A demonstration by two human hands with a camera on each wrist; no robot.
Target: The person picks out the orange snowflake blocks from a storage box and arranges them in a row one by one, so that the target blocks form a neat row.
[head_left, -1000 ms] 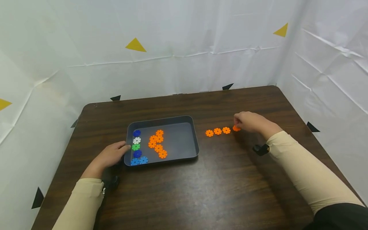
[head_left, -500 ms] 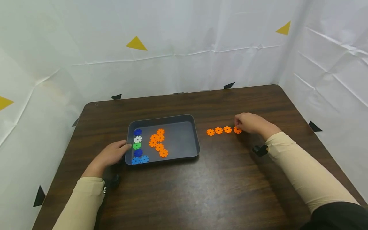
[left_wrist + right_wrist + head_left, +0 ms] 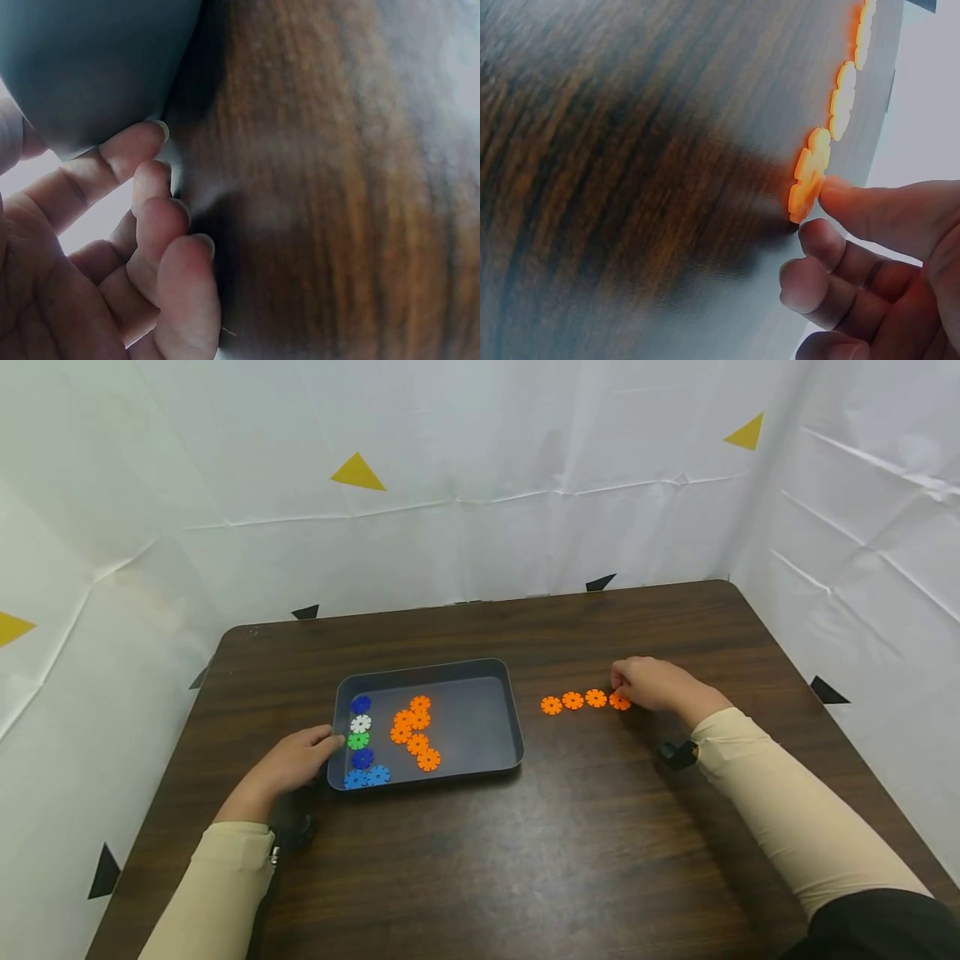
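Worktop (image 3: 585, 827): dark wood grain, enclosed at the back and sides by white sheeting with yellow and black triangle marks.
Tray (image 3: 495, 672): grey, shallow, rectangular, left of centre on the worktop.
Tray contents, left column: blue disc (image 3: 361, 704), white disc (image 3: 360, 724), green disc (image 3: 357, 741), another dark blue disc (image 3: 362, 759), two light blue discs (image 3: 367, 776) at the near corner.
Tray contents, middle: cluster of orange discs (image 3: 415, 732), several touching or overlapping.
Row on worktop: four orange toothed discs in a line to the right of the tray, apart from it; row of discs (image 3: 573, 701) runs left to right.
End disc (image 3: 619, 701): rightmost of the row, lying flat on the worktop, just beside its neighbour.
Right hand (image 3: 651, 682): at the right end of the row; thumb tip (image 3: 840, 196) touches the edge of the end disc, other fingers curled just beside it; grip narrow, whether it pinches the disc I cannot tell.
Left hand (image 3: 288, 766): rests on the worktop at the tray's left wall; fingertip (image 3: 146, 135) touches the wall, fingers loosely bent, grip holding nothing.
Sleeves: beige, both forearms.
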